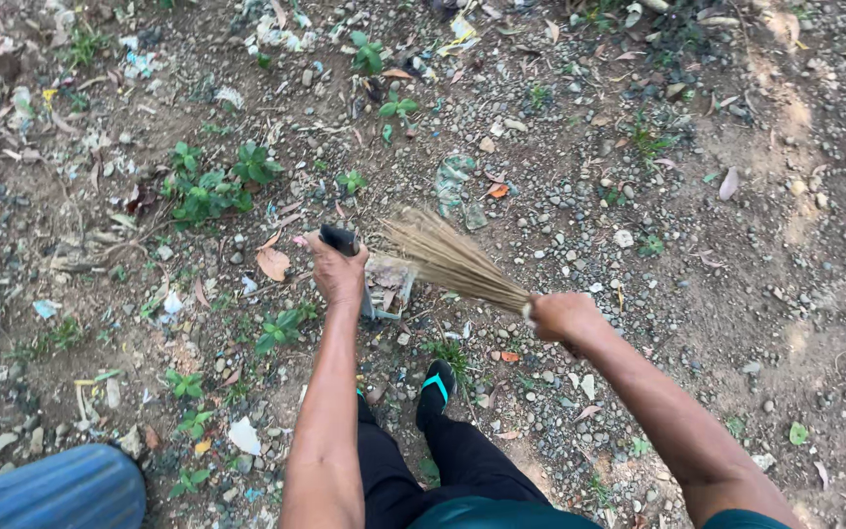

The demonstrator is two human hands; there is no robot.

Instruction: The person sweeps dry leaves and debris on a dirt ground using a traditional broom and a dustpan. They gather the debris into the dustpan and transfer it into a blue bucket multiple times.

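Note:
My left hand [338, 272] grips the dark handle [338, 238] of a dustpan [391, 286] that rests tilted on the ground in front of me, with some dirt and scraps inside. My right hand [562, 315] is closed around the bound end of a straw hand broom [447, 257]. The broom's bristles fan out to the left and lie over the dustpan's mouth. My dark trousers and one black shoe [436, 388] with a teal strap show below my arms.
The ground is bare dirt with gravel, dry leaves, small green weeds [210, 191] and scattered plastic litter [454, 179]. A blue ribbed container edge [51, 490] sits at the bottom left.

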